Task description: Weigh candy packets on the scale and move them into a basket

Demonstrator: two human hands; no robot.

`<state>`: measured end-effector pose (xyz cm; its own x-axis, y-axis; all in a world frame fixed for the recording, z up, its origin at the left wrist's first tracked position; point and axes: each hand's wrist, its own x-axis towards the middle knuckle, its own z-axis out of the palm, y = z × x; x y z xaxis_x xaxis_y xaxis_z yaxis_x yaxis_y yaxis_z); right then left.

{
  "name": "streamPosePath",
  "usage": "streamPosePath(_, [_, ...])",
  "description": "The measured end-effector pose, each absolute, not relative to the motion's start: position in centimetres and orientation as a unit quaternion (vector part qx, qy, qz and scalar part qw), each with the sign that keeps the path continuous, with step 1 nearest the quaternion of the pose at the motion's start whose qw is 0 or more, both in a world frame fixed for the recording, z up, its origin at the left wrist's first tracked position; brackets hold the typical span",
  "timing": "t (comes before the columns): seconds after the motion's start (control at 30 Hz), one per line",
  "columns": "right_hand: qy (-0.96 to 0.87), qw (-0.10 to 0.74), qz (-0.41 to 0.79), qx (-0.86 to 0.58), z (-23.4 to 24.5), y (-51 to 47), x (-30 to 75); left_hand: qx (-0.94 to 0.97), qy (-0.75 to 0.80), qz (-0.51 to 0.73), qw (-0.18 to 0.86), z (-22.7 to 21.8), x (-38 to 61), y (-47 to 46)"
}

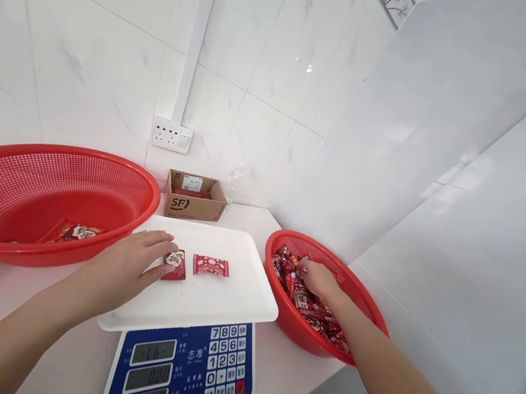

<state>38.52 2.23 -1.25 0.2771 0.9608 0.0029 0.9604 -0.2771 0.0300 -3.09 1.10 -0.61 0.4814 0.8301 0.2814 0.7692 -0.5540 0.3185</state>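
My left hand (138, 263) is over the left part of the white weighing tray (220, 301). Its thumb and fingers close on the left edge of a small red packet (177, 270) with a pale print. Just right of this lies a second red packet (211, 266), flat on the tray. My right hand (322, 281) reaches into the right red basket (374, 316), its fingers bent down among many small red packets (317, 310). What those fingertips hold, if anything, is hidden. Under the tray is the blue scale panel (193, 373) with displays and keys.
At the left stands a larger red basket (142, 194) with a red packet (80, 232) inside. A small open carton (195, 208) sits behind the tray, near the tiled wall (91, 47) with its socket (172, 135). The table edge runs below the right basket.
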Motion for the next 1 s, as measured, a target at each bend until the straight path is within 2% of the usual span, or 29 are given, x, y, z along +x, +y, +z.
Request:
streamPosePath(0.13, [0.601,-0.045,0.034,0.797,1.0,1.7,37.6,0.86,0.465,0.198,0.073,-0.8,-3.1,1.3])
streamPosePath(0.27, [0.666,-0.061,0.018,0.743,2.2,1.0,34.8,0.86,0.466,0.194,0.069,-1.2,-3.1,1.5])
streamPosePath(0.4, [0.709,-0.003,-0.018,0.705,1.3,1.3,32.6,0.863,0.464,0.19,0.068,-1.2,-3.0,1.4])
streamPosePath(0.53, [0.677,0.074,-0.007,0.732,-0.4,2.6,32.6,0.864,0.462,0.191,0.067,-1.0,-3.1,1.0])
streamPosePath(0.63, [0.662,0.086,0.007,0.744,-1.1,3.0,33.4,0.864,0.459,0.196,0.064,-0.7,-3.3,0.8])
streamPosePath(0.77, [0.656,0.041,0.025,0.753,-1.0,2.7,34.4,0.868,0.452,0.197,0.055,-0.7,-3.2,0.9])
streamPosePath(1.0, [0.637,-0.116,0.049,0.76,2.2,1.6,34.0,0.874,0.441,0.189,0.074,-1.2,-3.0,0.9])
